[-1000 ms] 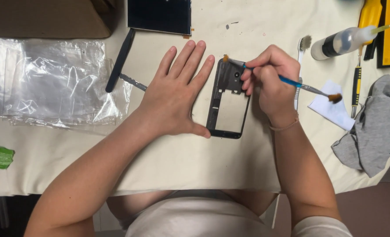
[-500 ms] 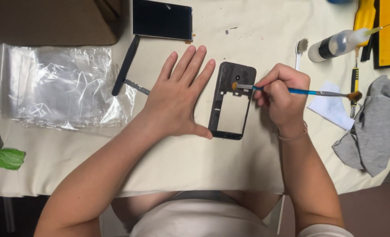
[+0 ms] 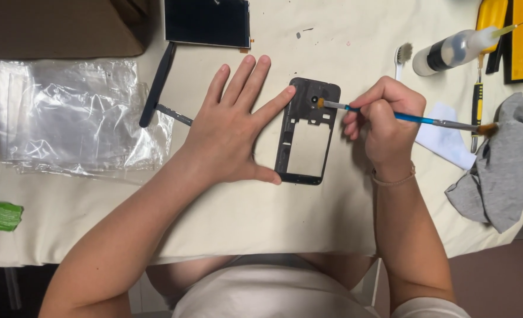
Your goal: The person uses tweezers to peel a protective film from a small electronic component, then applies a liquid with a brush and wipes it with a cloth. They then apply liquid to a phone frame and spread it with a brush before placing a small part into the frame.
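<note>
Black plastic phone frame lies flat on the cream surface. Left hand, fingers spread flat, braces its left edge. Right hand pinches a blue-handled brush, bristles on the frame's upper end.

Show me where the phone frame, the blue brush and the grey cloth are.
phone frame (image 3: 285,147): head view, left side rail.
blue brush (image 3: 411,118): head view, blue handle.
grey cloth (image 3: 503,165): head view, middle fold.
</note>
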